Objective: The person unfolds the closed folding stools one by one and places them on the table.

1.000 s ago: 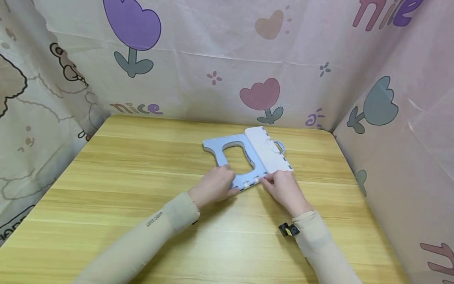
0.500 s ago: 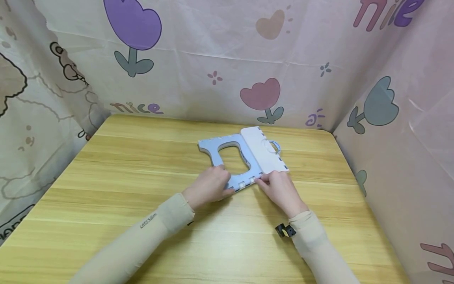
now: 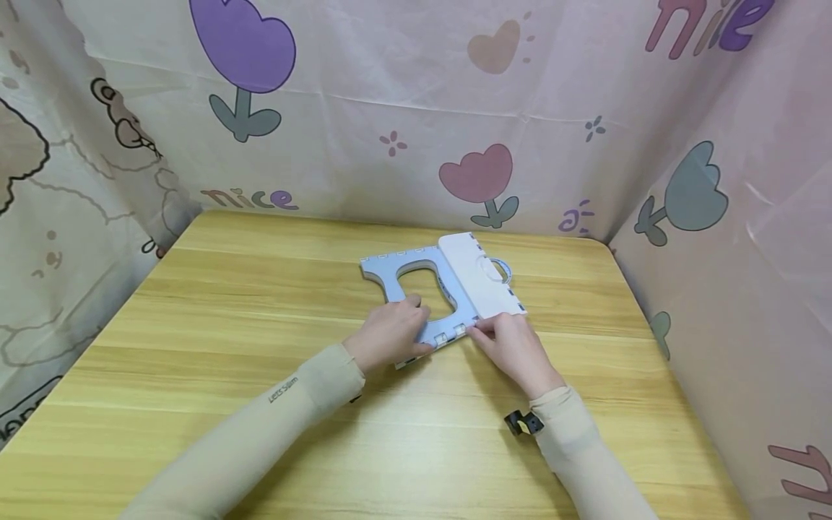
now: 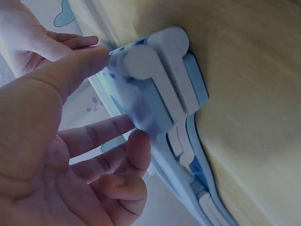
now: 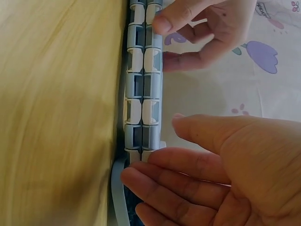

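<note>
A blue and white folding step stool lies folded nearly flat on the table, its blue end panel with a large cut-out facing up. My left hand pinches the panel's near left corner between thumb and forefinger. In the left wrist view its other fingers are bent, and the stool's rounded white leg ends stand slightly apart. My right hand is at the near edge beside the white panel. In the right wrist view its fairly straight fingers touch the hinged edge, with the thumb away from it.
A wood-grain table carries the stool. Patterned fabric hangs behind and along both sides of the table. A small black device is strapped at my right wrist. The stool's carrying handle sticks out to the right.
The stool has slid slightly left with both hands. At its near left corner a lower panel edge now shows below my left hand, parted from the upper panel.
</note>
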`<state>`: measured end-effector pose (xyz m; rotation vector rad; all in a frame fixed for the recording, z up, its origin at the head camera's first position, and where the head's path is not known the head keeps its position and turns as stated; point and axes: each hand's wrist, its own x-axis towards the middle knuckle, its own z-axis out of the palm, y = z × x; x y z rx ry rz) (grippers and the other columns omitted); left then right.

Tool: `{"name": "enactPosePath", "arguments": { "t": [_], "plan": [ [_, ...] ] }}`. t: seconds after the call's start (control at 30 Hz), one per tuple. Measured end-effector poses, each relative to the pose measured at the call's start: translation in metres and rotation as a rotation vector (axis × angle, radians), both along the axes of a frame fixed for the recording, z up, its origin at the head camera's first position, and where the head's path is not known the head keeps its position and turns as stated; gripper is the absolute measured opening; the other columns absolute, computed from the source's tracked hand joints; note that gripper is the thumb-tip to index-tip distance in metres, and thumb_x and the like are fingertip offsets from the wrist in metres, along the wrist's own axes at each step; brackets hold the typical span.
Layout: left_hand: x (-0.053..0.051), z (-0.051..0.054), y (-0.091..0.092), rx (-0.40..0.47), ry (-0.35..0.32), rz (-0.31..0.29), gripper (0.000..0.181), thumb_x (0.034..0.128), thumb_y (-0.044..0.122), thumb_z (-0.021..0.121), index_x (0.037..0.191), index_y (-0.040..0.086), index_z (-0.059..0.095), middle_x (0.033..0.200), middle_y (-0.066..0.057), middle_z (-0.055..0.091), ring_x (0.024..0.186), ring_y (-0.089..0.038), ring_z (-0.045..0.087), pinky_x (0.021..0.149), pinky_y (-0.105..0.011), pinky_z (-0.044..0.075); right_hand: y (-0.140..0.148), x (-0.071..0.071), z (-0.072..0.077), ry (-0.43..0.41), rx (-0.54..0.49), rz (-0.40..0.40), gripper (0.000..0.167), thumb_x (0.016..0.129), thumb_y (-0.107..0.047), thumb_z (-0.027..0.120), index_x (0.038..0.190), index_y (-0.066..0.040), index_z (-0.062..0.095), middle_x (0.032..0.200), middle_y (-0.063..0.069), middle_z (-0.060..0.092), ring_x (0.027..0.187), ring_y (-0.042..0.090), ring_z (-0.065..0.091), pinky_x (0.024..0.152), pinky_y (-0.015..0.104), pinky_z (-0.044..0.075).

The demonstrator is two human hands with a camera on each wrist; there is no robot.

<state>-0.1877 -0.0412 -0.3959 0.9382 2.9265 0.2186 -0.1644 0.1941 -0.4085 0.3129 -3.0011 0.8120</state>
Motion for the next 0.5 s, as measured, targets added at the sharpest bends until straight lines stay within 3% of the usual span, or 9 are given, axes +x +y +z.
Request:
{"name": "enactPosePath", "arguments": {
  "t": [0.1,0.27,0.5],
  "plan": [
    [-0.002,-0.004,0.003,-0.005,-0.04,-0.008,0.044,0.0906,0.047,0.086,0.108,0.009,0.073,0.096,-0.003,0.06,0.073,-0.015,0.055,0.058,-0.028,0.049,0.0,0.0,0.0,-0.012,-0.011,-0.008,0.021,0.102,-0.029,0.076,0.107,-0.011,0.086,0.09,0.006,0.082,0.061,0.013,0.051,0.056,0.029,0.041],
    [-0.005,-0.01,0.005,0.009,-0.054,-0.027,0.041,0.0913,0.042,0.087,0.107,0.007,0.071,0.094,-0.003,0.059,0.073,-0.014,0.054,0.061,-0.028,0.048,0.001,0.0,-0.001,-0.008,-0.018,-0.019,0.022,0.101,-0.029,0.076,0.107,-0.01,0.085,0.101,0.009,0.084,0.07,0.012,0.059,0.063,0.029,0.047],
    [-0.008,-0.017,0.003,0.075,-0.039,-0.072,0.038,0.0927,0.034,0.085,0.11,0.004,0.069,0.098,-0.005,0.061,0.076,-0.015,0.056,0.067,-0.029,0.054,0.006,0.0,-0.006,-0.043,-0.004,-0.022,0.023,0.102,-0.029,0.075,0.098,-0.009,0.086,0.069,0.0,0.073,0.056,0.011,0.046,0.054,0.027,0.039]
  ]
}}
